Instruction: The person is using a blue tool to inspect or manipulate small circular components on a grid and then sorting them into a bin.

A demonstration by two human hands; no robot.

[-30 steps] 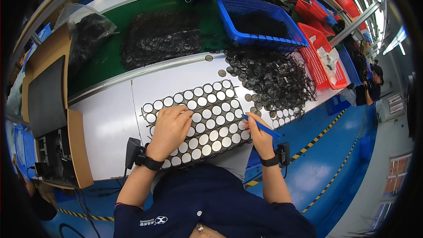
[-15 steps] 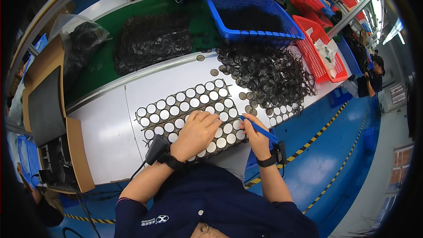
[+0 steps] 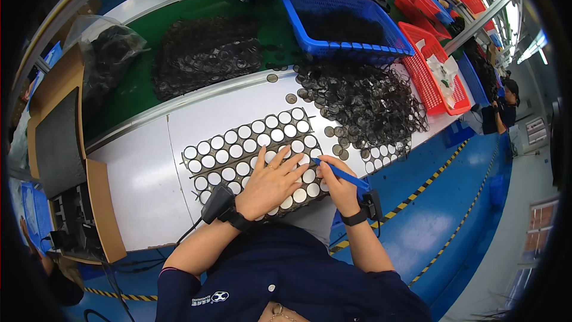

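Left hand [image 3: 271,188] lay palm down, fingers spread wide with gaps between them, gripping nothing I could see; it rested over the dark-framed rows of white discs [image 3: 222,156], fingertips on the discs. Right hand [image 3: 341,189] was curled in, fingers and thumb pinching a slim blue pen-like tool [image 3: 350,177], its tip at the rows' right edge; couldn't tell if it touched a disc. The rows sat on the white tabletop [image 3: 134,188] in front of the person, just left of a heap of black rings [image 3: 375,104].
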